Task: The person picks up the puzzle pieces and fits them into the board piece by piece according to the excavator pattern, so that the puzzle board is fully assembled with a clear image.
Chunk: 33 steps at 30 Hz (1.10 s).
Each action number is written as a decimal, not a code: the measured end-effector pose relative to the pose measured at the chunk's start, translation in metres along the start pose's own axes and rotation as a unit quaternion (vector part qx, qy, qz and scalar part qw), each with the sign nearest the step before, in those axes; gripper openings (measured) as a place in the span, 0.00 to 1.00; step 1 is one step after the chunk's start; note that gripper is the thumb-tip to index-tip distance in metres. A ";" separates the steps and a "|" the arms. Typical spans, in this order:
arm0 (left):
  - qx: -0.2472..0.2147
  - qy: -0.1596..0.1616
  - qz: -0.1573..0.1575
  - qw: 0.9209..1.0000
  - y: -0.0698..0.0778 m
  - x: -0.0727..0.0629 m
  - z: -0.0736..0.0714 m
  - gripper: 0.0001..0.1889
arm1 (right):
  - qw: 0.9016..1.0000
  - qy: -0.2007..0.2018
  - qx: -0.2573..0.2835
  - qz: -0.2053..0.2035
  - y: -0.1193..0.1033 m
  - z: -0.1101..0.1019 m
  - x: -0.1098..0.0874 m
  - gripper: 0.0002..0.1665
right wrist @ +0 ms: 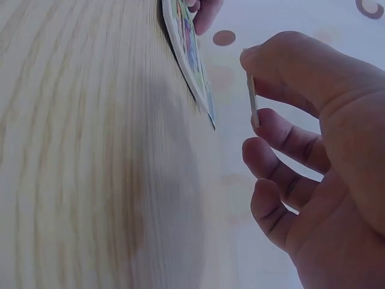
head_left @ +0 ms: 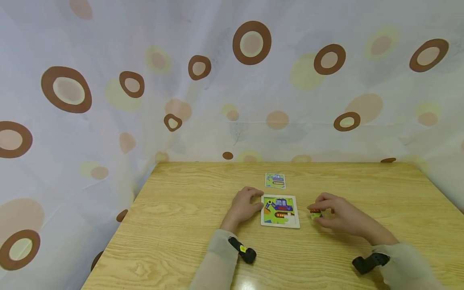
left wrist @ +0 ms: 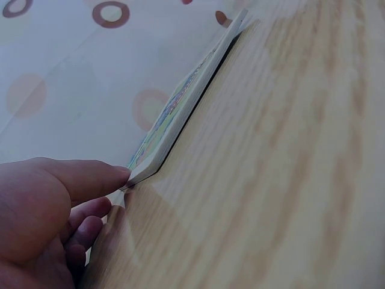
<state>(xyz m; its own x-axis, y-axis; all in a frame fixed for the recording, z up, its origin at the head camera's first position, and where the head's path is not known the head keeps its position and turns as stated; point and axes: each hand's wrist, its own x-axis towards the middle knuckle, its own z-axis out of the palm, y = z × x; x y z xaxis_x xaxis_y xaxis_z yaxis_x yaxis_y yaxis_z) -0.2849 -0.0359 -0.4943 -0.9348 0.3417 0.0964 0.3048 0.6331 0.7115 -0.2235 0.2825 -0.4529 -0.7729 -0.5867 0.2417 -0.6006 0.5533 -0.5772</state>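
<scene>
A square jigsaw puzzle board [head_left: 280, 211] with a pale frame lies on the table, showing a blue-purple excavator on green; a bare white gap shows at its lower right. My left hand [head_left: 245, 205] is at the board's left side, index finger by the upper corner and thumb touching the edge. In the left wrist view, the thumb [left wrist: 96, 179] lies straight against the frame's corner. Right of the board, my right hand [head_left: 338, 214] pinches a puzzle piece [head_left: 316, 214], green with red-orange. The right wrist view has this thin piece [right wrist: 252, 99] edge-on between thumb and a fingertip, above the table.
Behind the board lies a small picture card [head_left: 275, 181] with the same excavator. The wooden table [head_left: 188, 193] ends at a patterned curtain [head_left: 210, 92] at the back and sides. Each wrist wears a black camera strap, such as the one on the left [head_left: 247, 254].
</scene>
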 end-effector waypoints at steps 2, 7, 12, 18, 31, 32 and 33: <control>0.000 0.000 0.000 1.000 0.000 0.000 0.000 0.18 | 1.000 0.002 -0.002 -0.003 -0.002 0.003 0.005 0.17; -0.001 -0.001 -0.003 1.000 0.000 0.000 0.000 0.18 | 1.000 -0.001 -0.007 0.008 -0.007 0.010 0.014 0.17; -0.001 -0.001 -0.004 1.000 0.001 0.001 0.000 0.18 | 1.000 -0.014 -0.004 0.011 -0.010 0.016 0.023 0.19; -0.002 -0.002 -0.004 1.000 0.000 0.000 -0.001 0.18 | 0.999 -0.030 0.015 0.036 -0.011 0.025 0.033 0.14; 0.000 -0.004 -0.002 1.000 -0.001 0.000 -0.001 0.18 | 0.997 -0.051 0.043 0.045 -0.017 0.041 0.046 0.07; 0.000 -0.004 -0.001 1.000 -0.001 0.000 -0.001 0.18 | 0.997 -0.052 0.044 0.047 -0.017 0.042 0.047 0.06; -0.001 -0.004 0.000 1.000 0.000 0.000 -0.001 0.18 | 0.996 -0.053 0.044 0.049 -0.017 0.042 0.047 0.06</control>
<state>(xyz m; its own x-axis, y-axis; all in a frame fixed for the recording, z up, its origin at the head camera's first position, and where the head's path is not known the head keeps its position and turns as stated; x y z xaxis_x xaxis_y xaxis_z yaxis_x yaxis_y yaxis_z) -0.2854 -0.0368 -0.4937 -0.9333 0.3473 0.0915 0.3048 0.6311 0.7133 -0.2412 0.2208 -0.4648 -0.7989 -0.5932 0.0997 -0.4987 0.5605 -0.6612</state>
